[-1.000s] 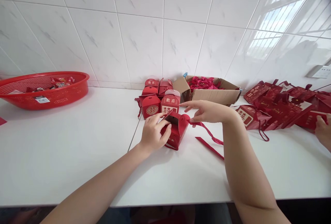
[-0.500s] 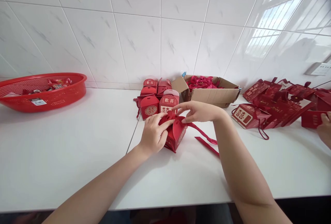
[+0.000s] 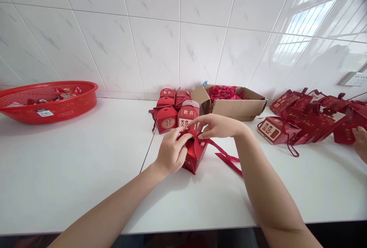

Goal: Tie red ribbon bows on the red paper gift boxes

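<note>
A small red paper gift box [image 3: 196, 155] with curved top flaps stands on the white table in front of me. My left hand [image 3: 172, 150] grips its top from the left, fingers closed over the flaps. From the right my right hand [image 3: 213, 127] bends down over the box, thumb and fingers pinched at the edge of the right flap, where a red ribbon [image 3: 219, 148] comes out. The ribbon trails to the right over the table, partly behind my right forearm. My fingers hide just how it passes through the flaps.
Several red boxes [image 3: 167, 120] stand behind. An open cardboard box [image 3: 237, 109] holds red ribbons. A red plastic basket [image 3: 71, 111] with packets lies left. Folded red gift boxes [image 3: 305, 124] are piled right, where another person's hand [image 3: 360, 141] touches a red box.
My right fingers have moved slightly left and down at the flap, and the flaps are drawn closer together. My left hand stays on the box. The other person's hand has shifted slightly.
</note>
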`<state>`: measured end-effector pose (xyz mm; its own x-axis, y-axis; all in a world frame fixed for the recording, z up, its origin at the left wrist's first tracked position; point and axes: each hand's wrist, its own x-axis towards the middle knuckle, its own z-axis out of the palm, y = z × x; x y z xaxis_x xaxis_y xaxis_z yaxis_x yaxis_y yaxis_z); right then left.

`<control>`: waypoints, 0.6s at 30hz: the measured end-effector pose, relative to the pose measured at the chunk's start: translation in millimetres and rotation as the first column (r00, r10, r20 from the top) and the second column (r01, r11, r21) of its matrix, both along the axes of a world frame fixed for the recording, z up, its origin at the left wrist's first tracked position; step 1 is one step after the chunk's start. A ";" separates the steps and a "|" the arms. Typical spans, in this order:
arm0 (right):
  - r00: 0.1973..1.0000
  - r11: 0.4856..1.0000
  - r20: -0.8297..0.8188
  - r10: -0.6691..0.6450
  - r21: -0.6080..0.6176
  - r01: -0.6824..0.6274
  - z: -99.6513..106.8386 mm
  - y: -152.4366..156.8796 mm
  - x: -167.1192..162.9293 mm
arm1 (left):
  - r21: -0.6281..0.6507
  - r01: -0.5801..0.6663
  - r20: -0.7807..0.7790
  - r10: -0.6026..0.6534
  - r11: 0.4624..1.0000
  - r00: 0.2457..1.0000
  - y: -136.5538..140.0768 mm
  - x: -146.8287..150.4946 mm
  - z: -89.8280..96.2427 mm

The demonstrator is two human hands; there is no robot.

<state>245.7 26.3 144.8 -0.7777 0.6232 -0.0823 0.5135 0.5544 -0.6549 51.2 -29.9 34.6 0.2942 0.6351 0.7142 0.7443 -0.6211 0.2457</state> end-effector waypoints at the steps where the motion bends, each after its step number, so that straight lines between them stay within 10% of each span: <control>1: 1.000 1.000 0.004 0.005 -0.005 -0.005 0.8 -1.0 -0.3 | -0.001 0.002 0.010 -0.002 1.000 1.000 -0.9 0.4 1.0; 18: 0.983 0.993 -0.144 0.111 -0.027 -0.116 -6.8 -5.7 -13.2 | 0.005 0.049 0.152 -0.049 0.999 0.987 -7.8 0.0 13.9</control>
<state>232.4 20.5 138.0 -0.8484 0.5292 0.0135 0.3494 0.5790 -0.7366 51.2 -37.7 48.6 0.2124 0.6216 0.7540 0.6671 -0.6560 0.3529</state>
